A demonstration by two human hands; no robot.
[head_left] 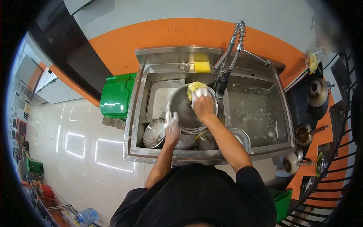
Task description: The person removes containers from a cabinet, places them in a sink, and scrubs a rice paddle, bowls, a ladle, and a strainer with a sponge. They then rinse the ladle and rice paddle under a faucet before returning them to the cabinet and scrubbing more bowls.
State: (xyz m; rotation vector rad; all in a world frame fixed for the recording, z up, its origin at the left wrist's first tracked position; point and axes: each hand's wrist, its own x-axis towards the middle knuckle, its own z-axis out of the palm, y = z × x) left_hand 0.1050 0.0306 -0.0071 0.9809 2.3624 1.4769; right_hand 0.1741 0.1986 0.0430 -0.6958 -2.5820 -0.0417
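Note:
A round metal pot (pixel 184 110) sits tilted over the left basin, its inside facing up. My right hand (pixel 202 101), covered in suds, is closed on a yellow sponge (pixel 194 89) against the pot's far inner wall. At the pot's left rim is my left hand (pixel 172 126), also soapy, gripping the edge. A rectangular metal tray (pixel 159 99) lies in the basin behind my left hand, and a round metal lid (pixel 154 134) leans at the near left. Other metal ware is partly hidden under the pot.
Soapy water fills the right basin (pixel 252 117). A spring faucet (pixel 223 81) stands between the basins. On the back ledge is a yellow sponge block (pixel 202 67). A green bin (pixel 118 96) stands left of the sink; pans (pixel 303 135) hang at the right.

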